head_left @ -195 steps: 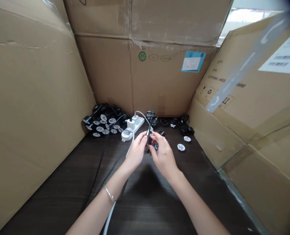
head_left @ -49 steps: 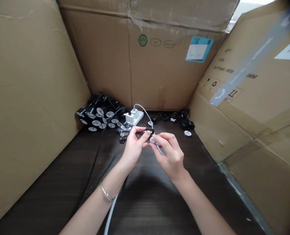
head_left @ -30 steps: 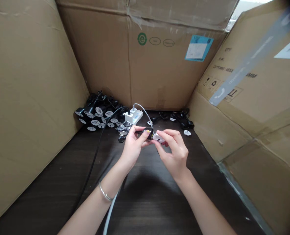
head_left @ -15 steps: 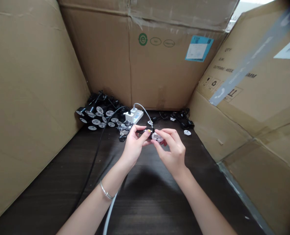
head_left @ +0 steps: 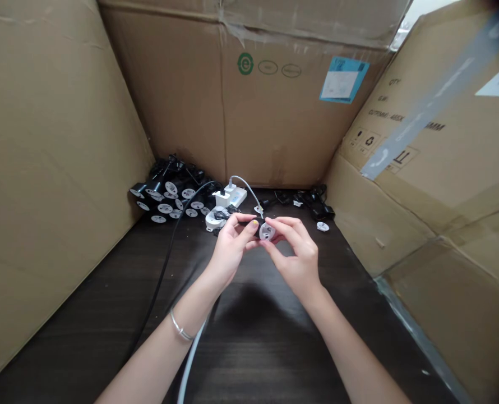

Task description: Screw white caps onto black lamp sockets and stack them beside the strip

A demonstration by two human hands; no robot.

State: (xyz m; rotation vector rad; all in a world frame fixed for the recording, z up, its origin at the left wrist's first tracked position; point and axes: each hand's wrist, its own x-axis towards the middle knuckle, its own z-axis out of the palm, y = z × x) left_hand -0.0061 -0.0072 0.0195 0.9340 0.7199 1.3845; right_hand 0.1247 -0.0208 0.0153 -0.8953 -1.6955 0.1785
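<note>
Here the left hand (head_left: pixel 231 251) grips a crosswise black plug body (head_left: pixel 249 223), its end meeting the white round cap (head_left: pixel 267 231) the right hand (head_left: pixel 295 253) pinches.

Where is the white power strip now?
In the head view, the power strip sits at the table's far edge, just beyond the left hand, right of the plug pile.

Surface (head_left: pixel 249 350) dark brown, faint wood grain. Cardboard boxes (head_left: pixel 56 140) tan; green round logo (head_left: pixel 245 63), blue label (head_left: pixel 344 80). Heaped plugs (head_left: pixel 165 188) at back-left corner black, discs (head_left: pixel 164 209) white. Power strip (head_left: pixel 238 197) white. Held plug (head_left: pixel 249 223) black, disc (head_left: pixel 267 231) white. Left hand (head_left: pixel 231 252) thumbnail (head_left: pixel 255 222) yellow.
</note>
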